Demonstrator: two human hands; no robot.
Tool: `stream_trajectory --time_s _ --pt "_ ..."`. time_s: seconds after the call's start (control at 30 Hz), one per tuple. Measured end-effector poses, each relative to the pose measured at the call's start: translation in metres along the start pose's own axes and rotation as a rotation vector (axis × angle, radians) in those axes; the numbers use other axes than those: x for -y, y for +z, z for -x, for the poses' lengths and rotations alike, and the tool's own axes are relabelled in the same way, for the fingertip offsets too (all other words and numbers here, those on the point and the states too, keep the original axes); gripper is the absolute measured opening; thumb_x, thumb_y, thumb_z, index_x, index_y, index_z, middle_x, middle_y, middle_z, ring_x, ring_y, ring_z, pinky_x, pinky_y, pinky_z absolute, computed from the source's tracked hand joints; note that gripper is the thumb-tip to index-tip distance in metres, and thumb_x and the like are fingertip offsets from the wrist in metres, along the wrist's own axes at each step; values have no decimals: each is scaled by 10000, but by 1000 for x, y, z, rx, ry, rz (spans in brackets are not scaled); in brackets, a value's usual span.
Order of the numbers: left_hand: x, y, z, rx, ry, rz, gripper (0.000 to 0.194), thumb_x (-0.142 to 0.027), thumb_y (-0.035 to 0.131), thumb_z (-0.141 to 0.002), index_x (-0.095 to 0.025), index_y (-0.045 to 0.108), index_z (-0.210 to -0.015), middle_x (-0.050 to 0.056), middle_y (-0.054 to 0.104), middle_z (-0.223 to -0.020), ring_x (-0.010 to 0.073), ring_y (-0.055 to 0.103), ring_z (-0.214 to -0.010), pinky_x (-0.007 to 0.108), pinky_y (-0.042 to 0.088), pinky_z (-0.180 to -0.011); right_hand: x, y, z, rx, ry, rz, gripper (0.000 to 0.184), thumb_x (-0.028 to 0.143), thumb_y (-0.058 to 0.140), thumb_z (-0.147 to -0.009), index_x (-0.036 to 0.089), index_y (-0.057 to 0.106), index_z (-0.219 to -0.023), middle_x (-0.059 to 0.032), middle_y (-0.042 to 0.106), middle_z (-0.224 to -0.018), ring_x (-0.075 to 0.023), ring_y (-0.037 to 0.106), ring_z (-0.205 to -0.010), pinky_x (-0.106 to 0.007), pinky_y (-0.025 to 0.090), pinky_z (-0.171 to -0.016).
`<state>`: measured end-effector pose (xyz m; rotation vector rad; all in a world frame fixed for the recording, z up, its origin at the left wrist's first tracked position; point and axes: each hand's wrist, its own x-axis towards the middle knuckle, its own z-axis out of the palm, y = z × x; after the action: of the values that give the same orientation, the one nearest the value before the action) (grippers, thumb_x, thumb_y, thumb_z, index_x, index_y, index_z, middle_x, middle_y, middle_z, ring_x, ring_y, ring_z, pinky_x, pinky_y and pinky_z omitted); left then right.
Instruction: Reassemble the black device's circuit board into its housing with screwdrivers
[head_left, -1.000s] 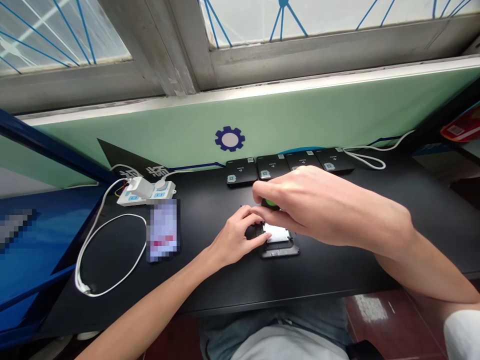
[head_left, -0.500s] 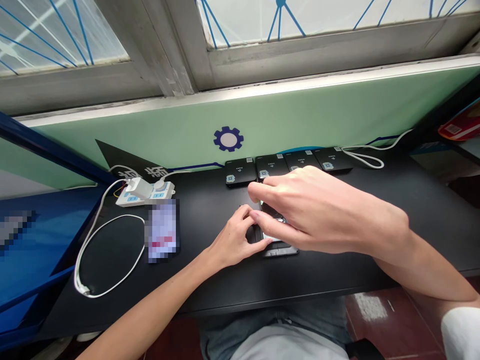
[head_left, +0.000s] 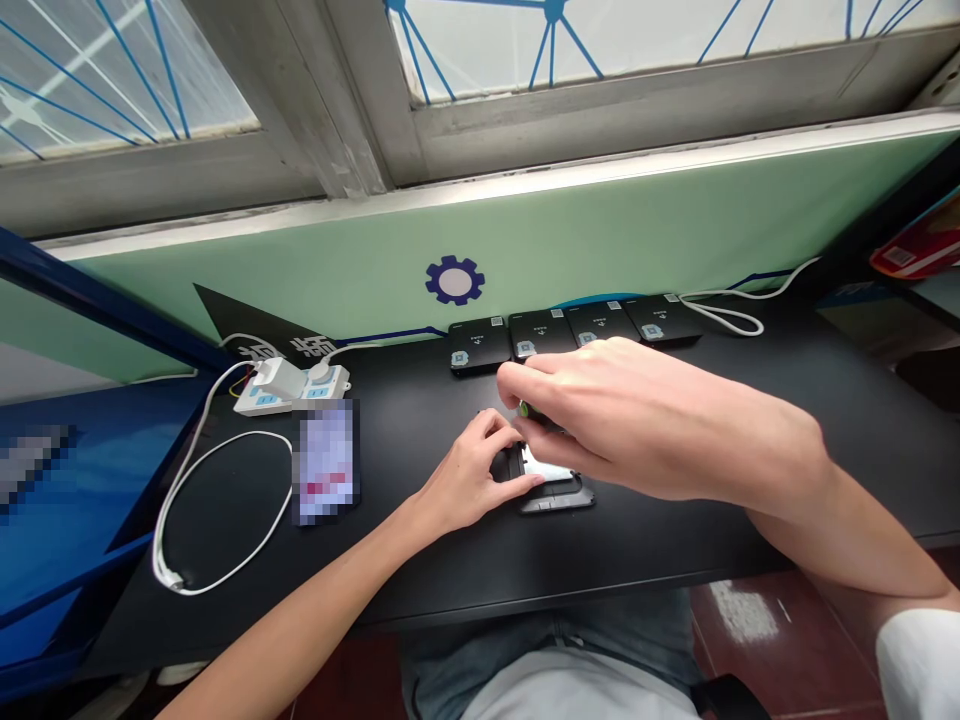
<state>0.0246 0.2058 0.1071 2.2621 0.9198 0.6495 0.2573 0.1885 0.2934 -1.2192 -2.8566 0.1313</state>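
Note:
A small black flat device (head_left: 556,493) with a pale panel on top lies on the black desk (head_left: 420,560). My left hand (head_left: 469,478) grips its left edge, fingers curled round it. My right hand (head_left: 600,415) hovers over the device's top, fingers pinched on a small green-tipped object (head_left: 524,409) that is mostly hidden. Most of the device is covered by my right hand.
Several black flat boxes (head_left: 480,344) line the back of the desk under a green wall panel. A white power strip (head_left: 292,385) with a looped white cable (head_left: 217,500) sits at left, beside a blurred card (head_left: 325,460). Another white cable (head_left: 724,315) lies at back right.
My right hand dipped flat onto the device half a second ago, then rose a little; the green-tipped object shows again at its fingertips. My left hand has stayed on the device's left edge.

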Motion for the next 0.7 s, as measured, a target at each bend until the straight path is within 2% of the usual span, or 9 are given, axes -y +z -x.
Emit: stream_trajectory --time_s 0.13,0.33,0.53,0.6,0.7 --pt "0 -1 -1 12 -29 5 406 -513 846 -1013 -225 742 -1281 96 709 -1245 307 724 -1140 454 645 -984 -1 -1 1 6 7 7 353 420 395 -1226 250 511 -940 27 578 -715 -184 374 -565 -366 233 -619" --pt "-3 -1 -1 -1 -1 1 481 -556 915 -924 -237 757 -1247 98 700 -1250 315 710 -1143 463 647 -982 -1 -3 2 -3 10 -43 208 272 506 -1133 247 502 -927 16 607 -775 -185 423 -618 -365 260 -627" --pt "-11 6 2 -47 -38 -65 536 -472 950 -863 -226 734 -1287 113 700 -1240 344 709 -1158 508 639 -1000 -4 0 3 -15 24 -4 366 441 413 -1222 249 506 -925 27 567 -722 -183 418 -585 -369 242 -628" --pt "-14 8 2 -72 -48 -68 494 -438 929 -869 -226 733 -1270 110 697 -1228 341 708 -1144 516 637 -996 -3 0 4 -27 22 -8 341 434 422 -1210 243 517 -944 6 604 -771 -188 461 -619 -368 251 -640" --pt "-16 11 2 -115 -59 -60 451 -405 920 -856 -226 730 -1224 105 697 -1215 334 709 -1115 511 640 -969 -4 1 4 -30 20 -27 225 327 485 -1153 236 531 -952 -11 638 -818 -194 487 -657 -371 266 -653"
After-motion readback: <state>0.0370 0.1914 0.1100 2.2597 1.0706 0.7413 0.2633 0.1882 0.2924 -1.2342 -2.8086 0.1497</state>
